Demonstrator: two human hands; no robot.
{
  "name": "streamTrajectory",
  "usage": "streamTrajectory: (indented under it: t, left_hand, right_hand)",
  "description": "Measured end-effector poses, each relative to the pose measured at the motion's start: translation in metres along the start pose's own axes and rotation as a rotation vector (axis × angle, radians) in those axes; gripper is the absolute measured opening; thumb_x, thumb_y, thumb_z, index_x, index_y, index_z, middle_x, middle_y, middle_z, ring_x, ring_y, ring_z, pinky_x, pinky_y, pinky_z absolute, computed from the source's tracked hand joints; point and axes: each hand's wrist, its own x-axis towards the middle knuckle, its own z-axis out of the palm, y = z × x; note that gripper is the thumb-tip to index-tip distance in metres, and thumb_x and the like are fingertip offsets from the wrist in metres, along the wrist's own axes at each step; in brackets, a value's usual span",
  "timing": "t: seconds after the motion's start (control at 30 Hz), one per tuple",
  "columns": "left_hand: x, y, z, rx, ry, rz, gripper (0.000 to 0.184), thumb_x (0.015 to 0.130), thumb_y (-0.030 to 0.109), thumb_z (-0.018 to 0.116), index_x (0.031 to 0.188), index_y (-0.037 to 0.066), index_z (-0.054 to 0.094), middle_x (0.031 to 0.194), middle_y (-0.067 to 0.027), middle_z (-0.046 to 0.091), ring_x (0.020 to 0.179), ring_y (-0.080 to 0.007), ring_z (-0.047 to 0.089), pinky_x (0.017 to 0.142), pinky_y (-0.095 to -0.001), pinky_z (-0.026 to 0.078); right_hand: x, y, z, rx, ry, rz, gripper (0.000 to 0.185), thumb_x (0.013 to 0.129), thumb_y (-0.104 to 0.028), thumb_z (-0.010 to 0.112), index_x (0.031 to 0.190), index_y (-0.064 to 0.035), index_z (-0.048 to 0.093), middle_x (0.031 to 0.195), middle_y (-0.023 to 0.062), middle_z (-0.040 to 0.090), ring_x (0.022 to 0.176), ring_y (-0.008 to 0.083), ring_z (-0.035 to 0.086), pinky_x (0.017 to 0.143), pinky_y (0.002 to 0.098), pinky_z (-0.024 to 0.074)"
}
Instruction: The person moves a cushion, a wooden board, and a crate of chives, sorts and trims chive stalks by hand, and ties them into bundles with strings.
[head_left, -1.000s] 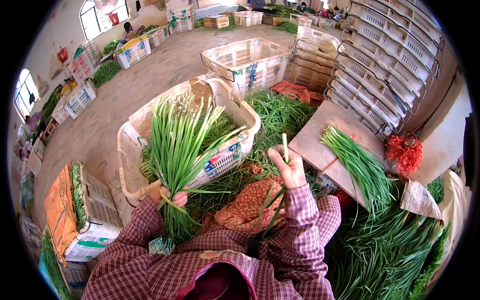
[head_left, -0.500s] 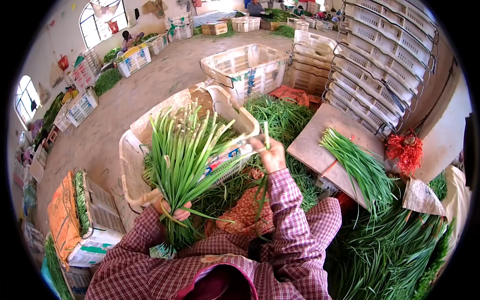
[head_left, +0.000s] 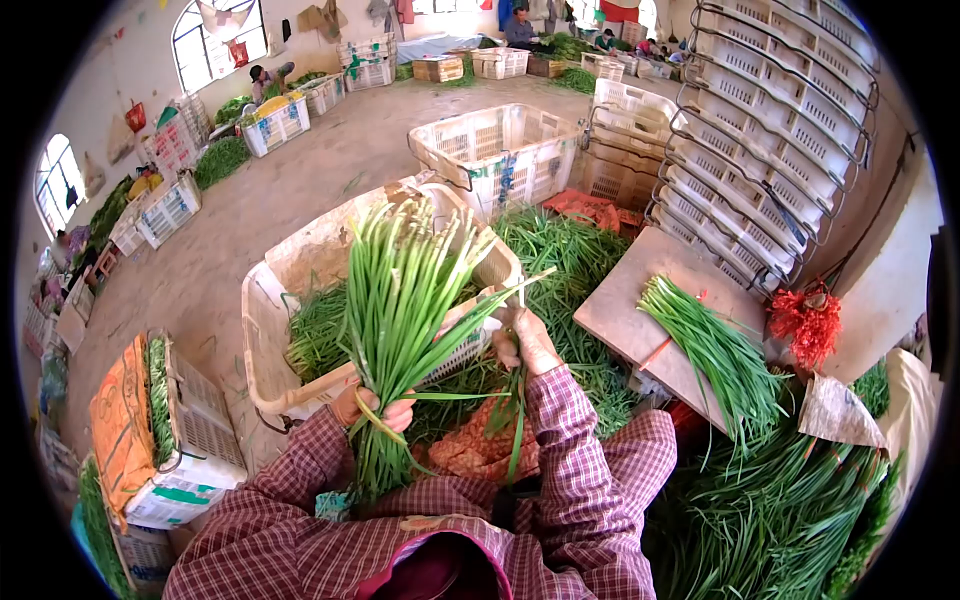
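Note:
My left hand [head_left: 372, 408] is closed round the lower part of a thick bunch of garlic chives [head_left: 405, 300]. Their pale cut ends point up and away, and the leaf tips hang below the fist over my lap. To the right, my right hand [head_left: 532, 343] pinches a few loose chive leaves [head_left: 513, 405] that dangle below it. One stalk from the bunch reaches across to just above this hand. Behind the bunch stands a white plastic crate [head_left: 265, 345] with greens in it. A tied-looking bundle of chives [head_left: 710, 345] lies on a board [head_left: 640, 290] to the right.
Red ties [head_left: 805, 322] hang beside tall stacked crates [head_left: 770, 130]. More chives [head_left: 765, 510] are heaped at the lower right. Another white crate [head_left: 495, 150] stands farther off, and a crate with an orange cover [head_left: 125, 425] is at left. Other people sit along the far walls.
The bunch in my left hand has moved right and stands more upright. My right hand has dropped slightly, lower and closer to my body. The whole view has shifted a little.

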Motion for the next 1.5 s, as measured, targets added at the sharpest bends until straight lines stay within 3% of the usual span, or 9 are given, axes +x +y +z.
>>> streamTrajectory:
  t: [0.1, 0.23, 0.33, 0.37, 0.47, 0.8, 0.93, 1.17, 1.5]
  left_hand:
    - [0.036, -0.001, 0.041, -0.016, 0.123, -0.048, 0.046, 0.078, 0.026, 0.072, 0.112, 0.001, 0.054, 0.077, -0.0015, 0.051, 0.065, -0.0152, 0.047, 0.062, -0.0314, 0.037]
    - [0.077, -0.012, 0.076, 0.028, 0.305, -0.132, 0.042, 0.073, 0.028, 0.072, 0.101, 0.002, 0.056, 0.073, -0.0017, 0.048, 0.062, -0.0154, 0.044, 0.063, -0.0305, 0.036]
    - [0.095, -0.028, 0.081, 0.008, 0.322, -0.156, 0.046, 0.071, 0.026, 0.075, 0.105, 0.002, 0.055, 0.08, -0.0041, 0.053, 0.071, -0.0175, 0.049, 0.065, -0.031, 0.039]
    - [0.1, -0.034, 0.083, 0.014, 0.372, -0.145, 0.048, 0.071, 0.024, 0.074, 0.108, 0.003, 0.055, 0.082, -0.0049, 0.054, 0.072, -0.0178, 0.05, 0.064, -0.0307, 0.04]
    - [0.115, -0.048, 0.1, -0.014, 0.54, -0.183, 0.055, 0.07, 0.019, 0.071, 0.118, 0.001, 0.053, 0.093, -0.0082, 0.06, 0.082, -0.0217, 0.058, 0.078, -0.0348, 0.049]
    - [0.154, -0.108, 0.093, 0.282, 0.579, -0.264, 0.044, 0.08, 0.013, 0.064, 0.121, 0.001, 0.053, 0.112, -0.0133, 0.06, 0.1, -0.0242, 0.06, 0.092, -0.0361, 0.048]
    - [0.16, -0.102, 0.119, 0.776, 0.294, -0.247, 0.039, 0.082, 0.005, 0.063, 0.121, 0.007, 0.059, 0.132, -0.0124, 0.048, 0.125, -0.0268, 0.041, 0.106, -0.0387, 0.031]
    - [0.145, -0.044, 0.105, 0.86, 0.264, -0.732, 0.061, 0.083, 0.017, 0.07, 0.133, -0.004, 0.043, 0.123, -0.0144, 0.057, 0.111, -0.0195, 0.055, 0.096, -0.032, 0.044]
    - [0.225, 0.004, 0.122, 0.924, 0.579, -0.065, 0.072, 0.08, 0.022, 0.069, 0.139, -0.001, 0.036, 0.128, -0.0128, 0.053, 0.117, -0.0224, 0.05, 0.103, -0.036, 0.037]
  right_hand:
    - [0.019, -0.026, -0.006, -0.096, -0.048, -0.056, 0.109, 0.074, -0.077, 0.05, 0.144, 0.002, 0.022, 0.128, 0.0152, 0.051, 0.049, 0.0052, 0.032, 0.04, 0.0215, 0.0252]
    - [0.031, -0.028, -0.028, -0.094, 0.345, 0.007, 0.083, 0.082, -0.069, 0.051, 0.126, 0.001, 0.046, 0.068, -0.0008, 0.053, 0.046, 0.0071, 0.039, 0.039, 0.0222, 0.0253]
    - [0.013, -0.033, -0.032, -0.166, 0.421, 0.066, 0.074, 0.086, -0.065, 0.05, 0.125, -0.0018, 0.049, 0.081, 0.0029, 0.061, 0.055, 0.0094, 0.052, 0.043, 0.022, 0.037]
    - [0.006, -0.035, -0.033, -0.179, 0.415, 0.05, 0.077, 0.087, -0.064, 0.048, 0.133, -0.0017, 0.043, 0.108, 0.0097, 0.061, 0.083, 0.0154, 0.061, 0.066, 0.0273, 0.0503]
    - [0.001, -0.017, -0.053, -0.027, 0.386, -0.11, 0.078, 0.089, -0.063, 0.045, 0.14, -0.0045, 0.037, 0.138, 0.0112, 0.045, 0.12, 0.0237, 0.048, 0.1, 0.0363, 0.0402]
    - [-0.057, 0.01, -0.087, 0.386, 0.232, -0.208, 0.102, 0.073, -0.084, 0.036, 0.136, -0.0036, 0.041, 0.122, 0.0123, 0.058, 0.103, 0.0263, 0.06, 0.087, 0.0397, 0.0513]
    - [-0.058, 0.038, -0.114, 0.625, -0.109, -0.204, 0.092, 0.075, -0.07, 0.058, 0.136, -0.0029, 0.041, 0.124, 0.0136, 0.056, 0.104, 0.0257, 0.06, 0.088, 0.0397, 0.052]
    - [-0.077, 0.021, -0.114, 0.672, -0.222, -0.204, 0.079, 0.078, -0.052, 0.068, 0.134, -0.0022, 0.043, 0.119, 0.0132, 0.059, 0.101, 0.0237, 0.061, 0.088, 0.0378, 0.0526]
    - [-0.081, -0.007, -0.091, 0.411, 0.11, -0.279, 0.065, 0.081, -0.02, 0.073, 0.135, -0.0042, 0.04, 0.123, 0.0087, 0.056, 0.108, 0.0187, 0.056, 0.095, 0.0329, 0.0437]
